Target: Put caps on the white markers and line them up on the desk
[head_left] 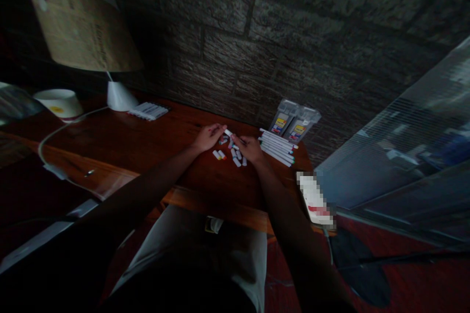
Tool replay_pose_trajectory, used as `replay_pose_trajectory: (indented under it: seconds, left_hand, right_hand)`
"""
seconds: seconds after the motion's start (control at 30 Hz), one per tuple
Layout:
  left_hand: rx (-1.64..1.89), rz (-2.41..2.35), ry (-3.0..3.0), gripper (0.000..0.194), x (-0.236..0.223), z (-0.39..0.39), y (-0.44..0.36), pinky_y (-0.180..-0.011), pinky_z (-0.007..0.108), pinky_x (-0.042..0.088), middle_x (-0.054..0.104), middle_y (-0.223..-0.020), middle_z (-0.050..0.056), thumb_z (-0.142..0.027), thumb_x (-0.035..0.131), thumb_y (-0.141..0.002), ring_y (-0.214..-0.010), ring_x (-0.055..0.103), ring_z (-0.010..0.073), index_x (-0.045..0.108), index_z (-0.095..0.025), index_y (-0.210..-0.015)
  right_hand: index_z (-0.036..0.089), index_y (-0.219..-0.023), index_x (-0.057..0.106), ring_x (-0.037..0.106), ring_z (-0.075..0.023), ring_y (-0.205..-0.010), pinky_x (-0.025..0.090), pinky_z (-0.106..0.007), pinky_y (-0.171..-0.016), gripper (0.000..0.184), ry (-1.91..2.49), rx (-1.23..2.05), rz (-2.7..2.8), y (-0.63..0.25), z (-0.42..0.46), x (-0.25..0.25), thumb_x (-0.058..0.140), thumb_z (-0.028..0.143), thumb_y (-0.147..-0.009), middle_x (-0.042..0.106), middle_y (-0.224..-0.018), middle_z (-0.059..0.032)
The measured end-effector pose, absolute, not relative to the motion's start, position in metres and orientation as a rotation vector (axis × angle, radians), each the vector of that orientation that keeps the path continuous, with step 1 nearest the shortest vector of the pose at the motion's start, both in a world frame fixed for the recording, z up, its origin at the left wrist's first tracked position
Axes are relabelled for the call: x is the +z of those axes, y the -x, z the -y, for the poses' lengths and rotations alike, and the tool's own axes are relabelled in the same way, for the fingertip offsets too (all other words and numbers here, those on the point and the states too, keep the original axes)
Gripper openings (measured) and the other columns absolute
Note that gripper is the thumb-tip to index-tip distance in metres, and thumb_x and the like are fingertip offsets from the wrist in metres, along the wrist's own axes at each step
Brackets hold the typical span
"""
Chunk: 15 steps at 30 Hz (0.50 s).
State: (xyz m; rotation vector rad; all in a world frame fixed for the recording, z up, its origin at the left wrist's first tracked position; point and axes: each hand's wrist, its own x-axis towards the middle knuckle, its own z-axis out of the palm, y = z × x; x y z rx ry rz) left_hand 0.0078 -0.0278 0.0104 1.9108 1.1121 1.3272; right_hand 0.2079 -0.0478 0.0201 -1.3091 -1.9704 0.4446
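My left hand point(210, 137) and my right hand point(248, 147) are close together, low over the table. Between their fingertips is a short white marker cap point(228, 132), pinched from both sides. Under and around the hands lie several loose marker caps point(236, 158), white with coloured ends; my right fingers hide some of them. Just right of my right hand, several white markers point(277, 148) lie side by side in a row, their ends in different colours.
Two clear plastic marker cases point(289, 122) stand against the stone wall. More markers point(150, 111) lie by the lamp point(119, 97) on the left, near a paper cup point(60, 104). A phone-like object point(315, 199) sits at the table's right edge. A white cable point(46, 139) hangs over the front edge.
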Motion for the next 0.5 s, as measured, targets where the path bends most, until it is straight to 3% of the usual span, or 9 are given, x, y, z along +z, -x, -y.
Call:
replay_pose_trajectory:
  seconds: [0.27, 0.5]
  left_hand:
    - [1.326, -1.110, -1.904, 0.054, 0.0087, 0.0253, -0.0072, -0.059, 0.027, 0.046, 0.062, -0.060, 0.000, -0.067, 0.043, -0.092, -0.059, 0.058, 0.0147, 0.059, -0.019, -0.073]
    - [1.361, -1.112, -1.928, 0.050, 0.0055, 0.0215, -0.0063, -0.062, 0.028, 0.046, 0.063, -0.062, 0.001, -0.064, 0.043, -0.093, -0.061, 0.059, 0.0155, 0.059, -0.020, -0.073]
  right_hand:
    - [0.020, -0.061, 0.069, 0.057, -0.0110, -0.053, 0.037, -0.022, -0.051, 0.052, 1.321, 0.460, 1.967, -0.2063, 0.0512, 0.0276, 0.052, 0.059, -0.092, 0.064, -0.055, -0.0006]
    - [0.020, -0.079, 0.078, 0.058, -0.0106, -0.055, 0.036, -0.021, -0.052, 0.045, 1.295, 0.535, 1.972, -0.2054, 0.0521, 0.0206, 0.054, 0.056, -0.092, 0.064, -0.057, 0.0015]
